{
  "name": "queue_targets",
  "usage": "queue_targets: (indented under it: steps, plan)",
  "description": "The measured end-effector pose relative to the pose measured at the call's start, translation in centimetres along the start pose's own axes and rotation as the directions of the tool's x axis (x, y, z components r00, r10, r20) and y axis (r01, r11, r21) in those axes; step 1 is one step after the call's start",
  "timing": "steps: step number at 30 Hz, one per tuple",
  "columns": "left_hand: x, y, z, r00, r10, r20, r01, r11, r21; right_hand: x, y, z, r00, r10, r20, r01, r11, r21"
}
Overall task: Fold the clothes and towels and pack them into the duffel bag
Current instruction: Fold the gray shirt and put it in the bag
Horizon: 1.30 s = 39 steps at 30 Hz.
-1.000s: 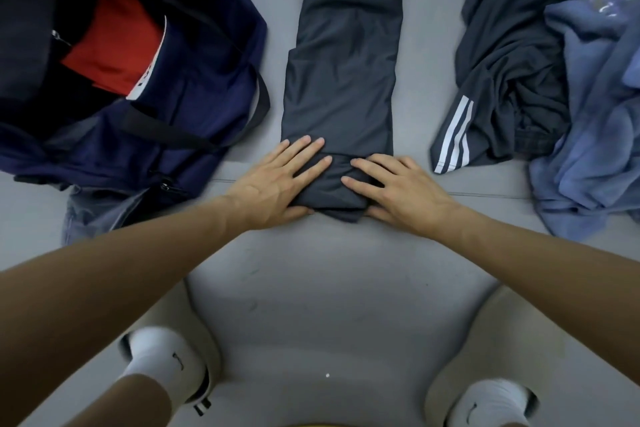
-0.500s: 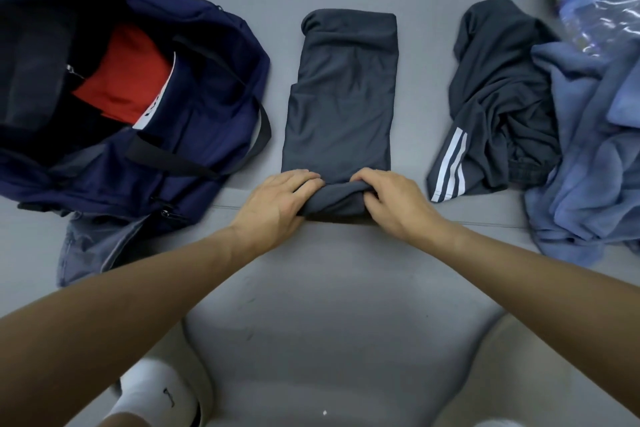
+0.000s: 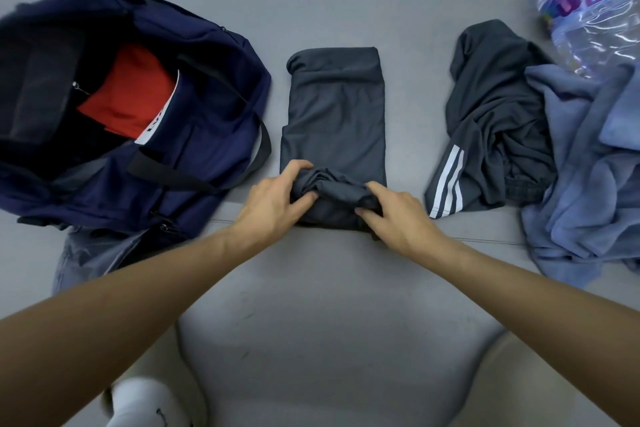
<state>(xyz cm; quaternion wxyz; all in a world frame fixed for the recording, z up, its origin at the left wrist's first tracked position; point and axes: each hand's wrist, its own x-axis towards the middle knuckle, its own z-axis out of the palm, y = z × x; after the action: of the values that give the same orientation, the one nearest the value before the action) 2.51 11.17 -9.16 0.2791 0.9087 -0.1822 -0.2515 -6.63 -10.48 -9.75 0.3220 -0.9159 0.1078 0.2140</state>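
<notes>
Half-rolled dark grey garment [image 3: 334, 121] beside duffel bag [image 3: 207, 80]

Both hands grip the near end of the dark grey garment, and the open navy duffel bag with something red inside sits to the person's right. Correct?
Not quite. In the head view the duffel bag sits to the person's left. The left hand and right hand do grip the grey garment.

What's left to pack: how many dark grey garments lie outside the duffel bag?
2. The folded garment lies beside the duffel bag; the white-striped garment is crumpled right of it, against the blue towel. More may hide beneath.
</notes>
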Motion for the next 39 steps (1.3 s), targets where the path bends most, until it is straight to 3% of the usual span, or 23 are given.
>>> queue_targets:
  steps: [3,5,6,8,10,11,14,16,21,28,31,34,39]
  plan:
    - [-0.1,-0.6,0.3,0.997,-0.074,0.01,0.074,0.997,-0.02,0.4,0.2,-0.7,0.995,0.095,-0.015,-0.09,0.976,0.198]
    - [-0.2,-0.7,0.5,0.993,-0.118,-0.004,0.118,0.993,0.011,0.5,0.2,-0.7,0.99,0.089,-0.109,-0.073,0.988,0.139]
    - [-0.2,-0.6,0.4,0.991,-0.133,-0.014,0.134,0.99,0.042,0.4,0.2,-0.6,0.981,0.026,-0.194,-0.019,0.999,0.039]
    - [-0.3,-0.5,0.3,0.991,-0.108,-0.073,0.117,0.986,0.121,0.3,0.1,-0.4,0.91,-0.259,-0.325,0.19,0.954,-0.23]
    - [-0.5,-0.4,0.0,0.982,0.049,-0.183,-0.009,0.977,0.215,0.2,0.4,0.1,0.807,-0.543,-0.232,0.401,0.792,-0.461]
    - [-0.7,-0.4,0.0,0.958,0.184,-0.222,-0.118,0.952,0.282,0.2,0.4,0.6,0.792,-0.598,-0.123,0.458,0.716,-0.526]
    - [-1.0,-0.5,0.1,0.818,0.548,-0.173,-0.423,0.778,0.464,0.4,0.6,2.0,0.862,-0.497,0.096,0.452,0.671,-0.588]
    - [-1.3,-1.1,0.9,0.786,0.613,-0.075,-0.509,0.712,0.485,0.6,1.3,2.1,0.906,-0.398,0.141,0.399,0.696,-0.597]
    - [-1.8,-3.7,3.2,0.891,0.411,0.193,-0.449,0.736,0.506,1.1,2.6,1.8,0.933,-0.313,0.177,0.355,0.724,-0.591]
    - [-0.8,-4.2,2.5,0.875,0.398,0.277,-0.485,0.739,0.468,1.7,2.4,1.3,0.939,-0.325,0.114,0.336,0.79,-0.512]
    - [-0.7,-4.4,2.4,0.884,0.403,0.237,-0.467,0.766,0.442,1.9,1.7,0.6,0.941,-0.334,0.057,0.328,0.859,-0.393]
    - [-0.3,-3.9,2.1,0.911,0.393,0.123,-0.408,0.826,0.389,1.7,0.3,-0.4,0.974,-0.228,-0.016,0.222,0.961,-0.165]
    - [-0.2,-0.9,0.9,0.959,0.28,-0.045,-0.265,0.94,0.214,1.2,-0.1,-1.4,0.992,-0.125,0.009,0.125,0.992,-0.012]
